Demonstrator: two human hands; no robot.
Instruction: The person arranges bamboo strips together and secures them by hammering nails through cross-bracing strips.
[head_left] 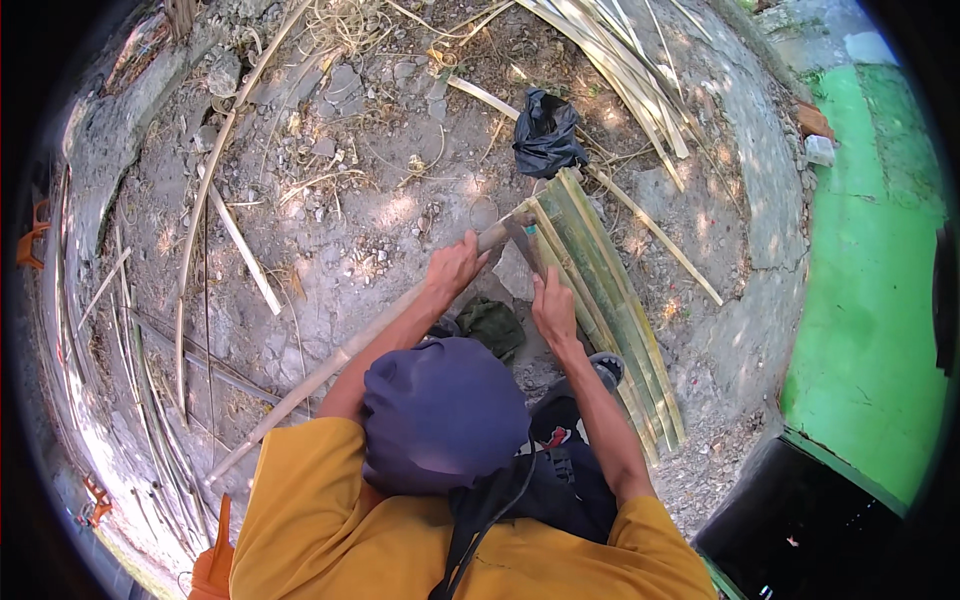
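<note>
A long pale bamboo pole (300, 398) slants from the lower left up to the middle. My left hand (456, 266) is wrapped round it near its upper end. In my right hand (554, 305) is a dark, narrow tool (532, 245) with a teal mark, its far end beside the pole's tip. Whether it is a blade or a hammer I cannot make out. Just right of this hand, split green bamboo slats (600, 275) lie side by side on the ground, by my shoe (607, 368). Dark green cloth (490, 328) is bunched between my arms.
A black plastic bag (548, 135) sits beyond the slats. Pale bamboo strips (630, 75) are piled at the far right, with more long strips (150, 400) at left. Stones and shavings litter the dirt. A green painted surface (850, 300) borders the right; an orange chair (213, 565) stands lower left.
</note>
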